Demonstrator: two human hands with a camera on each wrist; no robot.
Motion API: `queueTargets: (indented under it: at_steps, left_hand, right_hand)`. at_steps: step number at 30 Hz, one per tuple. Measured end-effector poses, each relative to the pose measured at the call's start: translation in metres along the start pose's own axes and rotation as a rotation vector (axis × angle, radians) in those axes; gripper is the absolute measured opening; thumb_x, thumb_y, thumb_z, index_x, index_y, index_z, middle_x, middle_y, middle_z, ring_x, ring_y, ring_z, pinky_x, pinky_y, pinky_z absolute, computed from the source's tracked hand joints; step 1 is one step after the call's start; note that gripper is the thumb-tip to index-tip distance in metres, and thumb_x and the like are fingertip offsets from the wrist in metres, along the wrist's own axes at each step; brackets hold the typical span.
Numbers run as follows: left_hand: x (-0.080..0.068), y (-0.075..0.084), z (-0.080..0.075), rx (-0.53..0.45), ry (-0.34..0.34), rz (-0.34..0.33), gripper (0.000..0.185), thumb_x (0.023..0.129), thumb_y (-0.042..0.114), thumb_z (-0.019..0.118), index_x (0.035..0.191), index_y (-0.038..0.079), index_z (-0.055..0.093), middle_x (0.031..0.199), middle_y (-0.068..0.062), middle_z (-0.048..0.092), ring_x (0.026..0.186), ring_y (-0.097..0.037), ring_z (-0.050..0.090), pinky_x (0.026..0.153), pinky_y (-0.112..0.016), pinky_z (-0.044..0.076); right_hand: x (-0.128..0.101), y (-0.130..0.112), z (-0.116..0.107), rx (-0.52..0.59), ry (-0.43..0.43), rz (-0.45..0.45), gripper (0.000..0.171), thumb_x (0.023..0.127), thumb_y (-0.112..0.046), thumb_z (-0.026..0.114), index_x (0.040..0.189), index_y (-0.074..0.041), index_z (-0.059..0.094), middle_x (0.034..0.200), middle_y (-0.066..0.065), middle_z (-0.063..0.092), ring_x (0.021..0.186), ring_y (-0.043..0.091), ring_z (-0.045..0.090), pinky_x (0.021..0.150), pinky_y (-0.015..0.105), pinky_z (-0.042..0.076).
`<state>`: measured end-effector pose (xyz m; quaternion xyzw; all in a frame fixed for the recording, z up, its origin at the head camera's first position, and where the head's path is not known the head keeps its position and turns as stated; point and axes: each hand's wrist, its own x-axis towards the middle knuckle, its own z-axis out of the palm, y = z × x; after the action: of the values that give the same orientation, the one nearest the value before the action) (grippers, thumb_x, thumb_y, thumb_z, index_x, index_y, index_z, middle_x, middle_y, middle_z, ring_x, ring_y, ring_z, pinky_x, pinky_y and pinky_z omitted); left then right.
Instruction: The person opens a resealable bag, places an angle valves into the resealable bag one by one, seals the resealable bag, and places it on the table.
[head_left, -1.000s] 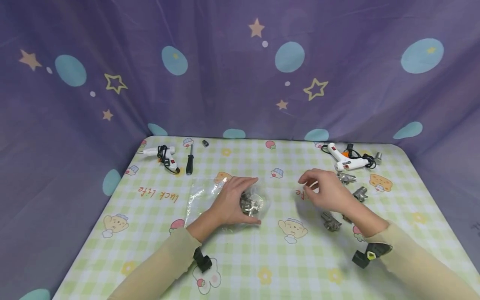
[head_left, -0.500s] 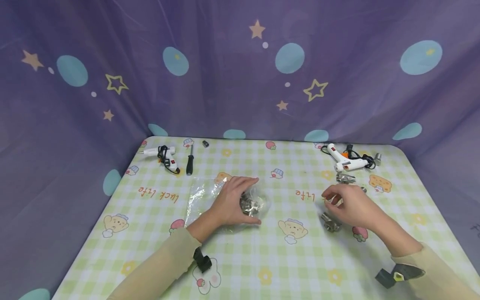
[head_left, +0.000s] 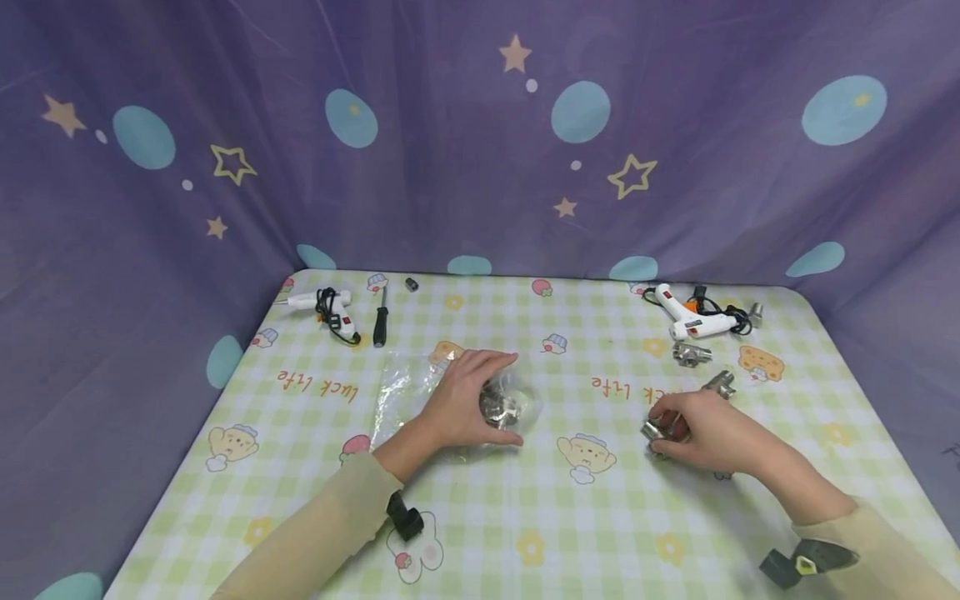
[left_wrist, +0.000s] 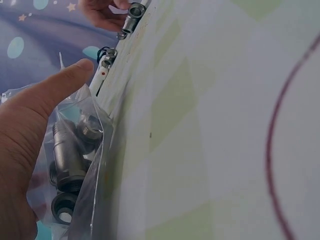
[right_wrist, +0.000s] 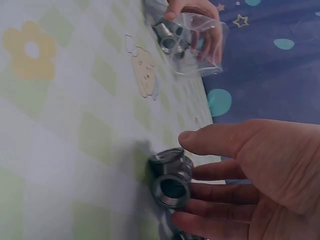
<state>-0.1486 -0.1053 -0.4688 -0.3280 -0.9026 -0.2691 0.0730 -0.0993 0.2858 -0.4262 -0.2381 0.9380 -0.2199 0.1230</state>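
Note:
My left hand holds a clear plastic bag, thumb and fingers spread round its mouth. Inside the bag lie several threaded metal pipe fittings, seen through the plastic. On the right, my right hand has its thumb and fingers around another metal pipe fitting. In the right wrist view this threaded pipe fitting sits between thumb and fingers, its round opening towards the camera. Two more pipe fittings, one behind the right hand and one beside it, lie on the cloth.
A white glue gun with a black cord is at the back right, beside a small metal piece. At the back left lie another glue gun, a screwdriver and a small dark piece. A curtain surrounds the checked table.
My right hand has moved right and towards me, onto the nearest pipe fitting, which now appears tilted between thumb and fingers. My left hand stays at the bag.

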Motion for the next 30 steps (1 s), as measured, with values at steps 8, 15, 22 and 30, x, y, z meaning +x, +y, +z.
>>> queueTargets:
  at_steps: [8, 15, 22, 30]
  left_hand:
    - [0.001, 0.002, -0.001, -0.013, -0.009, -0.012, 0.122, 0.053, 0.065, 0.1, 0.155, 0.014, 0.055, 0.151, -0.002, 0.06, 0.138, -0.025, 0.054, 0.122, -0.053, 0.043]
    - [-0.001, 0.004, -0.001, -0.003, -0.01, -0.018, 0.122, 0.053, 0.066, 0.1, 0.155, 0.015, 0.055, 0.151, -0.001, 0.06, 0.139, -0.026, 0.054, 0.121, -0.054, 0.044]
    - [0.0, 0.004, -0.002, -0.006, -0.005, -0.009, 0.122, 0.053, 0.065, 0.1, 0.155, 0.014, 0.056, 0.151, -0.001, 0.06, 0.138, -0.025, 0.055, 0.122, -0.054, 0.043]
    - [0.002, 0.005, -0.002, -0.008, -0.004, -0.007, 0.121, 0.053, 0.066, 0.1, 0.154, 0.015, 0.056, 0.151, -0.001, 0.06, 0.138, -0.025, 0.055, 0.122, -0.055, 0.043]
  right_hand:
    - [0.002, 0.0, 0.004, -0.019, -0.02, 0.008, 0.039, 0.083, -0.028, 0.092, 0.114, -0.014, 0.074, 0.087, -0.013, 0.069, 0.074, -0.003, 0.059, 0.067, 0.024, 0.054]
    - [0.006, 0.0, 0.004, -0.018, -0.001, -0.009, 0.036, 0.084, -0.026, 0.091, 0.113, -0.015, 0.074, 0.084, -0.014, 0.067, 0.074, -0.003, 0.059, 0.068, 0.024, 0.053]
    - [0.016, -0.001, -0.002, 0.04, 0.068, -0.008, 0.033, 0.085, -0.024, 0.09, 0.111, -0.017, 0.073, 0.087, -0.012, 0.071, 0.078, 0.001, 0.065, 0.069, 0.024, 0.056]
    - [0.038, -0.008, -0.004, 0.117, 0.145, 0.012, 0.03, 0.085, -0.025, 0.09, 0.105, -0.018, 0.069, 0.089, -0.009, 0.073, 0.081, 0.005, 0.069, 0.07, 0.024, 0.061]
